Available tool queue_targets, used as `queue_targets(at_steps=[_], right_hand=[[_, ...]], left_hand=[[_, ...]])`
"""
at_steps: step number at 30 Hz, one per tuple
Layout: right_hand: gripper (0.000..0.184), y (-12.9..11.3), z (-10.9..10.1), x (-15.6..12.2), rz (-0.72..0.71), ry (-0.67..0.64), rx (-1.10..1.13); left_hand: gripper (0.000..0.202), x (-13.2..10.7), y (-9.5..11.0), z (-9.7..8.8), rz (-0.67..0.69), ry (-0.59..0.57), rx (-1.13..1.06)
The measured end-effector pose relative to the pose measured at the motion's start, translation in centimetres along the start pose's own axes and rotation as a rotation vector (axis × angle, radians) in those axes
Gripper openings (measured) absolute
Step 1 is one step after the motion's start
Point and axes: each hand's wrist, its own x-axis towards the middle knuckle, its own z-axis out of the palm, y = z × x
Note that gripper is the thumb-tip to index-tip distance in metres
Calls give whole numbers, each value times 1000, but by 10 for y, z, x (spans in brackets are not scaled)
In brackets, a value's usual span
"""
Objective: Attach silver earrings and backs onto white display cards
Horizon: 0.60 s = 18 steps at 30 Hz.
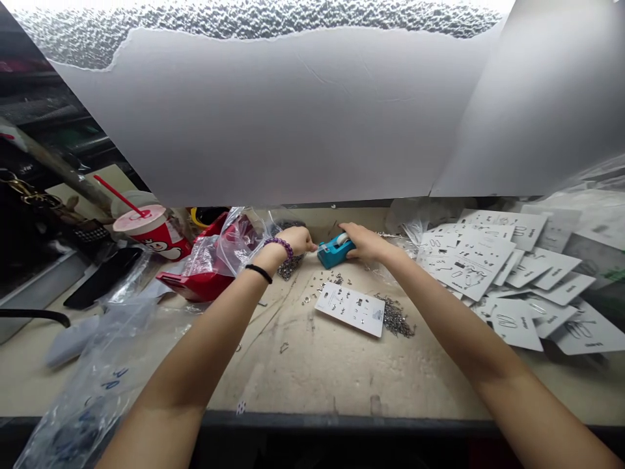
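"What's in the containers closest to you?"

"Nearest, at my lower left, a slack clear plastic bag (83, 397) holds something dark blue; I can't make out what. Farther up, another clear plastic bag (234, 241) lies over a red case (195, 286), and beyond it stands a paper cup (156, 238) with a pink lid and red straw."

"And your grip?"

"My right hand (364, 242) curves over a teal tape dispenser (333, 253), its fingers pressed on top. My left hand (297, 241) is bunched at the dispenser's end, fingertips close together; I can't tell whether they're pinching the tape."

"Where's the dispenser?"

"On the bench (312, 371) between my hands, just past a white card (350, 309) with small metal pieces mounted on it and a heap of loose metal pieces (394, 317). Farther right spreads a scatter of printed white cards (469, 260)."
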Motion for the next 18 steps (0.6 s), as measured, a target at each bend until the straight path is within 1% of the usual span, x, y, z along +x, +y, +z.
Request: queue_targets(at_steps=[3, 7, 10, 12, 14, 17, 18], right_hand=[[76, -2, 0, -1, 7, 7, -9], [74, -4, 0, -3, 29, 16, -22], [71, -4, 0, -5, 50, 32, -33], [66, -5, 2, -4, 71, 55, -41], [61, -7, 2, -3, 92, 76, -43], [59, -18, -2, -3, 78, 106, -26], [59, -24, -5, -5, 62, 125, -23]], left_hand=[[31, -4, 0, 9, -30, 36, 23], [34, -10, 2, 22, -19, 96, 31], [29, -18, 4, 33, -26, 156, 47], [26, -28, 5, 41, -51, 196, 59], [29, -42, 8, 45, -75, 254, 61], [37, -65, 14, 44, -79, 395, 20], [36, -72, 17, 42, -35, 445, -55]])
